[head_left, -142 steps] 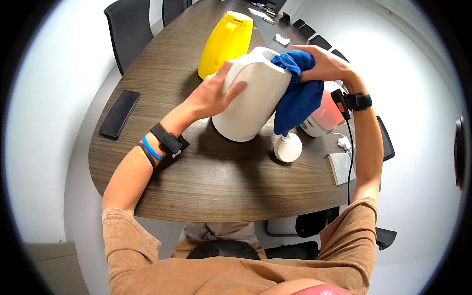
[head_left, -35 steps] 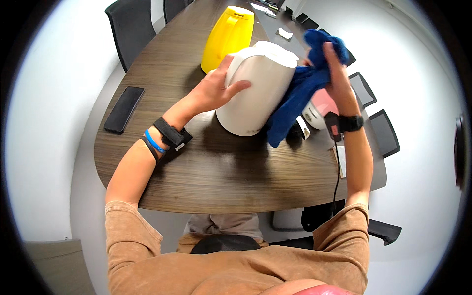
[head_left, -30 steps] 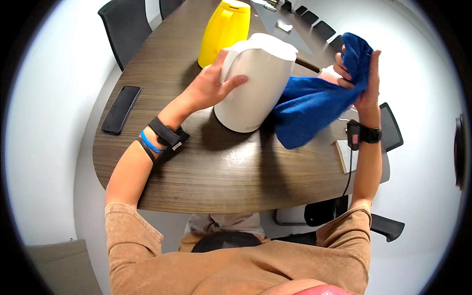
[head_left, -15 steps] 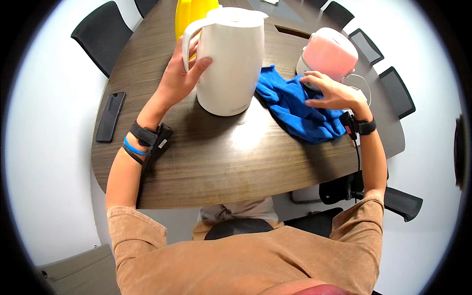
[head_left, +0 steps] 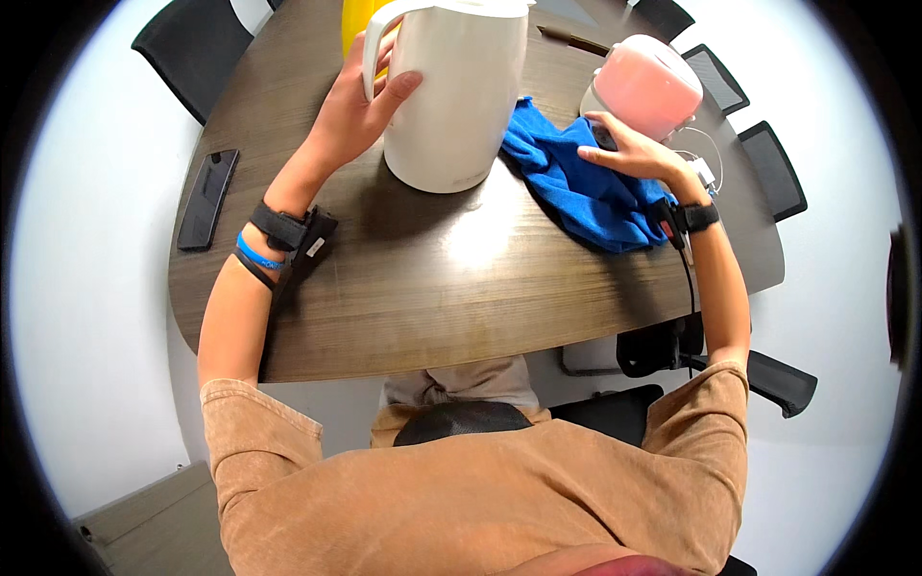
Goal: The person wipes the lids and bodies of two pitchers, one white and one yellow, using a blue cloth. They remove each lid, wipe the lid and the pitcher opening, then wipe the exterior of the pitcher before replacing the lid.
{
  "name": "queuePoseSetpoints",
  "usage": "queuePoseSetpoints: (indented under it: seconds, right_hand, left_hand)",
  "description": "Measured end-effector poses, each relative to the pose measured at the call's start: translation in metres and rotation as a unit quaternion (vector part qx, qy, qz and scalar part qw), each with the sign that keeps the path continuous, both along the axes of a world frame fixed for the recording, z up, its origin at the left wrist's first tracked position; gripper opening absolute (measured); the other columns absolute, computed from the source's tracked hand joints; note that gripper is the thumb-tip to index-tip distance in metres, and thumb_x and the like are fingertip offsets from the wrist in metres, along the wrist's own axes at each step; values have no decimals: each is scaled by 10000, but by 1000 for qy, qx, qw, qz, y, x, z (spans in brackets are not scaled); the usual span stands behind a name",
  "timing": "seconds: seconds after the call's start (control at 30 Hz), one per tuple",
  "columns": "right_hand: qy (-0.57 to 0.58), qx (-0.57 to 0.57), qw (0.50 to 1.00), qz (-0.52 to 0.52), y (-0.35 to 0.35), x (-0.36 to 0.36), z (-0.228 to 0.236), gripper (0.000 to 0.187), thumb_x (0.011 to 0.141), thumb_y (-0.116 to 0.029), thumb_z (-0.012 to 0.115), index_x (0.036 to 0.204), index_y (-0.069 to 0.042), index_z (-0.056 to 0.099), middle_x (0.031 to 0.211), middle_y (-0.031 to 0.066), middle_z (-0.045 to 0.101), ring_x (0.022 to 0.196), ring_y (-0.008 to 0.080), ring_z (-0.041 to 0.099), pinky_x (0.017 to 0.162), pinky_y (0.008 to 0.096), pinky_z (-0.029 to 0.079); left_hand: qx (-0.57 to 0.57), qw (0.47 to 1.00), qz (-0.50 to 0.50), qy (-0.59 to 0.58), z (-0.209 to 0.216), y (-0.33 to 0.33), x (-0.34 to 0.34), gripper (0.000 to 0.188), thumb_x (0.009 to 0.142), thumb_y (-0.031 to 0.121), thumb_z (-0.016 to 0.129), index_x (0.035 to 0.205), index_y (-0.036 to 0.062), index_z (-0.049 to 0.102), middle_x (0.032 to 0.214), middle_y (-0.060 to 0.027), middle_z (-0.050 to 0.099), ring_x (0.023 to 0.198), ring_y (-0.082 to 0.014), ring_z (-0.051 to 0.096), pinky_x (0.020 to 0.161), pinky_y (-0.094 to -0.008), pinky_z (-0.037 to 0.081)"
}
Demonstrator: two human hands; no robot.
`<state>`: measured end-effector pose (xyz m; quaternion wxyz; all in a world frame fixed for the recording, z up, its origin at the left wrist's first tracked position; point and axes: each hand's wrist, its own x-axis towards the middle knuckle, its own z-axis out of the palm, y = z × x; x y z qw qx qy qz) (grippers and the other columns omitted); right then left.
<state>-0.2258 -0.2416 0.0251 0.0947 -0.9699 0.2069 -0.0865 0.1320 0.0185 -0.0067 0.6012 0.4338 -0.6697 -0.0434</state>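
Observation:
A large white jug [head_left: 451,106] with a loop handle stands upright on the table; its top runs to the upper edge of the picture. My left hand [head_left: 355,110] is closed on its left side by the handle, thumb against the body and fingers partly hidden behind the handle. Right of the jug lies a crumpled blue cloth [head_left: 567,182]. Over the cloth's far right part is my right hand [head_left: 634,152], thumb and fingers apart. A dark patch shows between them, too small to name; whether the fingers touch the cloth I cannot tell.
A pink and white rice cooker [head_left: 648,86] with a white cord stands beyond my right hand. Behind the jug is a yellow object [head_left: 357,24], mostly hidden. A black phone [head_left: 208,200] lies at the table's left edge. Black chairs [head_left: 192,48] surround the wooden table [head_left: 384,326].
The whole scene has shifted upward in the view. My right hand has moved slightly left over the cloth, thumb and fingers still apart. My left hand stays at the jug.

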Motion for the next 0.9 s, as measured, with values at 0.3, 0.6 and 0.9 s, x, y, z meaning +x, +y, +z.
queuePoseSetpoints:
  seconds: [0.3, 0.6, 0.9]
  right_hand:
    - [139, 44, 989, -26, 9, 18, 23, 812, 924, -570, 861, 1500, -41, 641, 1345, 244, 739, 1197, 370, 723, 1059, 500, 571]
    - [2, -298, 951, 78, 85, 37, 6, 313, 884, -99, 801, 1152, -65, 644, 1077, 126, 642, 1035, 334, 689, 877, 461, 570]
    - [-129, -292, 946, 47, 50, 36, 0, 300, 1053, -256, 741, 1290, -73, 719, 1157, 167, 683, 1032, 361, 690, 942, 435, 574]
  left_hand:
    - [-37, 997, 51, -37, -2, -2, 0, 633, 1113, 407, 686, 1564, 24, 460, 1394, -186, 684, 1267, -289, 700, 1066, -398, 570]
    - [-60, 996, 58, -27, -5, -9, 0, 648, 1101, 459, 684, 1562, 47, 489, 1375, -172, 660, 1229, -327, 708, 1056, -432, 571]
    - [-44, 998, 50, -3, -8, -7, 0, 667, 1085, 464, 709, 1556, 48, 487, 1334, -188, 710, 1207, -334, 728, 1040, -427, 575]
